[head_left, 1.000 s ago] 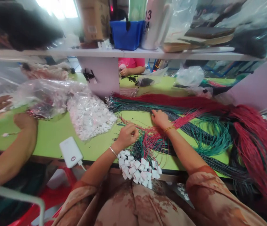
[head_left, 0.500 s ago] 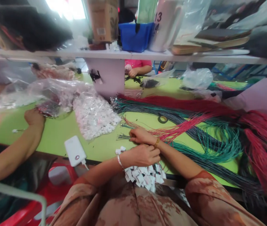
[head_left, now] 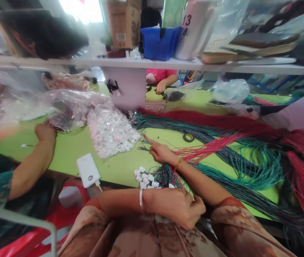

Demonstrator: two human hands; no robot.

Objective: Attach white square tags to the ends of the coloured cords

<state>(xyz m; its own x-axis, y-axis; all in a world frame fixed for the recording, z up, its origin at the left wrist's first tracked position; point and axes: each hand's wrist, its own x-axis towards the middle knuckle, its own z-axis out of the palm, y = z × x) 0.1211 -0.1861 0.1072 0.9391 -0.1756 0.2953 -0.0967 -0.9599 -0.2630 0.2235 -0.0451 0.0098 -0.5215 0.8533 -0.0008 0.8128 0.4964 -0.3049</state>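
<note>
My right hand, a gold bracelet at its wrist, rests over the green table with fingers pinched around thin wires; their dark ends stick out left of the fingertips. Close to my body, my left hand is curled shut, and what it grips, if anything, is hidden. Just beyond that hand lies a bunch of white connectors on dark, green and red wires. Long bundles of red wires and green wires run off to the right, past my right forearm.
A plastic bag of white connectors lies left of centre, with a white power bank nearer the edge. A roll of black tape sits among the wires. A co-worker's hand is at left. The shelf spans above.
My left hand has moved from beside my right wrist down toward my body. The white connectors that hung below it now lie on the table edge. My right hand stays about where it was.
</note>
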